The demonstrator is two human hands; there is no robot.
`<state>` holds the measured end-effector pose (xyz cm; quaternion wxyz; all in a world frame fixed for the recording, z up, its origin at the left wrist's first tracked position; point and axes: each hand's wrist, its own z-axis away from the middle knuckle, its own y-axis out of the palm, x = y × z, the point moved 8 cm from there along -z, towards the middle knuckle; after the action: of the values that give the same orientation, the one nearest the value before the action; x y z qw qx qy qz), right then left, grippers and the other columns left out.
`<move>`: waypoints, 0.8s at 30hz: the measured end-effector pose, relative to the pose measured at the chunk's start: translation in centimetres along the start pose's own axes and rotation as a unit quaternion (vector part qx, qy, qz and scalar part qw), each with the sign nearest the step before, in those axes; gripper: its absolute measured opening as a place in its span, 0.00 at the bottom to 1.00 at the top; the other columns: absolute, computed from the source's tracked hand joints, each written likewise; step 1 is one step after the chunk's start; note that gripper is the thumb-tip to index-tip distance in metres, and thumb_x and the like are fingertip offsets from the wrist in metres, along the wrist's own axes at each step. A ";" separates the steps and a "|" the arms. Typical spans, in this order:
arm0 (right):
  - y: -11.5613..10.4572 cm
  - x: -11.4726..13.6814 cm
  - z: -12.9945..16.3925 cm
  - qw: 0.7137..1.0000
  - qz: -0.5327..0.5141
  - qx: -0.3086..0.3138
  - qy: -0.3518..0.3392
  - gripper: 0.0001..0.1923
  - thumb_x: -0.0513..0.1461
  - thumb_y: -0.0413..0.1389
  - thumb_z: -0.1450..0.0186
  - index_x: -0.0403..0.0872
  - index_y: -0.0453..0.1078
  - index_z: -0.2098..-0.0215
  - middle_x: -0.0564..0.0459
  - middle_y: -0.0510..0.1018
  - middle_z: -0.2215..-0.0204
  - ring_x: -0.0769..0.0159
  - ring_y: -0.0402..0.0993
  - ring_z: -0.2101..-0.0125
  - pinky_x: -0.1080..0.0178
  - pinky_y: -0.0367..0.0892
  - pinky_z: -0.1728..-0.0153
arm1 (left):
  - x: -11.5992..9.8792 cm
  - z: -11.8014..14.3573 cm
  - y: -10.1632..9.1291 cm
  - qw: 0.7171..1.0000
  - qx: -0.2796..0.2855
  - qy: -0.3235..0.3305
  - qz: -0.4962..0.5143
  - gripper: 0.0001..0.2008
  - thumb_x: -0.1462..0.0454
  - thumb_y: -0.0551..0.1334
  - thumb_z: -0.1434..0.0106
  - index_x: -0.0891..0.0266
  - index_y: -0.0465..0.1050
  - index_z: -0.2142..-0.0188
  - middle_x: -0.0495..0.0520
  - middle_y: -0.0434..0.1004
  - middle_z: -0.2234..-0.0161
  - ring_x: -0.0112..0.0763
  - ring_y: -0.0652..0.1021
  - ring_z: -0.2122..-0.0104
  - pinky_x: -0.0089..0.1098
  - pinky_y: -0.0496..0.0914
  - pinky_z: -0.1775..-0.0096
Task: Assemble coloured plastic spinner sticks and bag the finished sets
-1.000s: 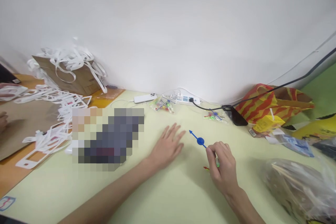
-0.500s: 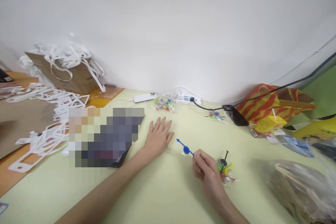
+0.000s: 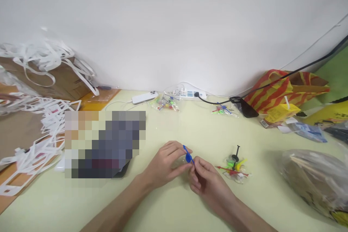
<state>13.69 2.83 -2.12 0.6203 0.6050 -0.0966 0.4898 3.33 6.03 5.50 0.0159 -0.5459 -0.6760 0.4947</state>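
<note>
A blue plastic arrow-tipped stick with a round disc [image 3: 188, 157] is pinched by its lower end in my right hand [image 3: 205, 177], and its tip points up and left. My left hand [image 3: 165, 161] is at the disc, thumb and fingers apart on either side of it. Whether its fingertips touch the piece I cannot tell. Right of my right hand, a loose pile of similar plastic pieces [image 3: 233, 168] in black, red, yellow, green and clear lies on the pale green table [image 3: 163, 210].
Near the wall lie two clear bags of coloured pieces [image 3: 167, 104] [image 3: 224, 109], a white phone [image 3: 144, 97] and a power strip [image 3: 187, 95]. On the left are a blurred-out dark object [image 3: 108, 148], white strips [image 3: 51, 119] and a cardboard box [image 3: 67, 79]. A plastic-wrapped bundle [image 3: 312, 181] sits right.
My left hand has lifted from lying flat on the table and come to the blue piece. My right hand has shifted slightly left with it. The view has tilted and moved a little.
</note>
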 end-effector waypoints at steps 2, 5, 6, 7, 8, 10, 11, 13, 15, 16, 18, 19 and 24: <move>0.3 0.8 0.1 0.995 0.097 0.008 -0.034 0.19 0.52 0.54 0.31 0.47 0.63 0.72 0.57 0.64 0.77 0.69 0.57 0.76 0.64 0.58 0.72 | -0.2 -0.1 0.1 1.000 0.001 -0.002 0.000 0.08 0.60 0.61 0.32 0.60 0.72 0.55 0.55 0.80 0.60 0.35 0.77 0.58 0.36 0.72 0.53; 0.5 2.4 0.5 0.945 0.305 0.000 -0.118 0.18 0.50 0.50 0.28 0.47 0.66 0.69 0.54 0.68 0.73 0.65 0.64 0.69 0.63 0.60 0.65 | -0.3 -0.1 0.1 1.000 0.012 0.002 -0.010 0.07 0.60 0.61 0.32 0.60 0.72 0.58 0.55 0.79 0.61 0.36 0.77 0.59 0.37 0.71 0.53; 0.5 2.9 0.7 0.919 0.366 -0.008 -0.147 0.16 0.49 0.49 0.28 0.48 0.66 0.68 0.54 0.69 0.71 0.65 0.64 0.68 0.63 0.60 0.64 | -0.2 -0.1 0.1 1.000 0.017 0.003 -0.015 0.07 0.61 0.61 0.32 0.60 0.72 0.58 0.55 0.79 0.61 0.36 0.77 0.59 0.38 0.71 0.54; 0.4 3.2 0.9 0.893 0.415 -0.018 -0.173 0.14 0.47 0.49 0.27 0.48 0.66 0.66 0.54 0.70 0.70 0.65 0.65 0.68 0.63 0.61 0.64 | -0.2 -0.1 0.1 1.000 0.023 0.004 -0.020 0.06 0.61 0.61 0.32 0.60 0.72 0.58 0.55 0.80 0.61 0.36 0.77 0.59 0.38 0.71 0.54; 0.4 3.5 1.1 0.871 0.451 -0.028 -0.194 0.12 0.45 0.49 0.27 0.49 0.66 0.65 0.54 0.70 0.69 0.65 0.65 0.68 0.63 0.61 0.64 | -0.1 -0.1 0.2 0.999 0.032 0.002 -0.026 0.07 0.61 0.61 0.32 0.60 0.72 0.57 0.55 0.80 0.61 0.36 0.77 0.59 0.38 0.71 0.54; 0.2 3.8 1.4 0.835 0.500 -0.043 -0.225 0.08 0.42 0.49 0.28 0.49 0.66 0.63 0.53 0.72 0.68 0.65 0.67 0.67 0.63 0.62 0.64 | 0.1 0.0 0.5 0.998 0.053 -0.006 -0.037 0.08 0.60 0.61 0.32 0.60 0.72 0.56 0.55 0.80 0.60 0.37 0.77 0.59 0.39 0.71 0.53; 0.1 3.8 1.4 0.822 0.516 -0.050 -0.235 0.07 0.41 0.49 0.28 0.49 0.66 0.62 0.53 0.73 0.67 0.64 0.68 0.67 0.62 0.62 0.63 | 0.3 0.0 0.7 0.997 0.065 -0.010 -0.042 0.09 0.60 0.60 0.31 0.59 0.72 0.54 0.55 0.80 0.59 0.37 0.78 0.58 0.39 0.70 0.53; -0.1 3.9 1.4 0.803 0.539 -0.063 -0.248 0.05 0.40 0.49 0.28 0.50 0.66 0.61 0.53 0.73 0.68 0.64 0.69 0.67 0.62 0.63 0.63 | 0.4 0.1 1.0 0.995 0.083 -0.018 -0.051 0.11 0.59 0.59 0.30 0.59 0.72 0.51 0.56 0.80 0.58 0.37 0.78 0.56 0.39 0.70 0.52; -0.3 4.1 1.2 0.791 0.552 -0.073 -0.253 0.06 0.39 0.49 0.28 0.50 0.67 0.61 0.52 0.74 0.68 0.63 0.69 0.67 0.62 0.63 0.64 | 0.4 0.1 1.1 0.995 0.087 -0.020 -0.054 0.12 0.60 0.58 0.30 0.58 0.71 0.48 0.55 0.80 0.56 0.37 0.78 0.55 0.39 0.70 0.51; -0.4 4.1 1.2 0.787 0.557 -0.077 -0.254 0.06 0.38 0.48 0.28 0.50 0.67 0.62 0.52 0.74 0.69 0.62 0.69 0.67 0.62 0.63 0.65 | 0.4 0.1 1.1 0.995 0.086 -0.019 -0.054 0.13 0.60 0.58 0.30 0.58 0.70 0.47 0.55 0.80 0.55 0.36 0.77 0.55 0.39 0.69 0.50; -0.4 4.3 1.1 0.774 0.571 -0.083 -0.259 0.08 0.38 0.47 0.28 0.50 0.66 0.64 0.52 0.74 0.70 0.62 0.69 0.68 0.61 0.63 0.66 | 0.2 0.0 1.1 0.995 0.082 -0.018 -0.052 0.12 0.61 0.58 0.30 0.58 0.70 0.48 0.55 0.80 0.55 0.36 0.77 0.55 0.39 0.69 0.50; -0.3 4.4 1.1 0.765 0.580 -0.085 -0.265 0.08 0.37 0.47 0.28 0.50 0.65 0.65 0.52 0.74 0.71 0.62 0.68 0.69 0.60 0.62 0.65 | 0.1 0.0 1.1 0.995 0.083 -0.019 -0.051 0.11 0.61 0.58 0.29 0.58 0.70 0.49 0.55 0.80 0.56 0.36 0.77 0.55 0.39 0.69 0.51; 0.0 4.7 1.5 0.738 0.599 -0.101 -0.294 0.06 0.37 0.49 0.29 0.50 0.66 0.64 0.52 0.75 0.71 0.61 0.69 0.68 0.59 0.62 0.64 | -0.2 -0.2 1.4 0.994 0.089 -0.018 -0.059 0.07 0.61 0.58 0.30 0.60 0.72 0.57 0.54 0.79 0.62 0.36 0.77 0.60 0.39 0.70 0.54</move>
<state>16.71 3.87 1.60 0.1968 0.4701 -0.6656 0.5452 4.55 5.83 4.71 0.0814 -0.4921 -0.6606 0.5610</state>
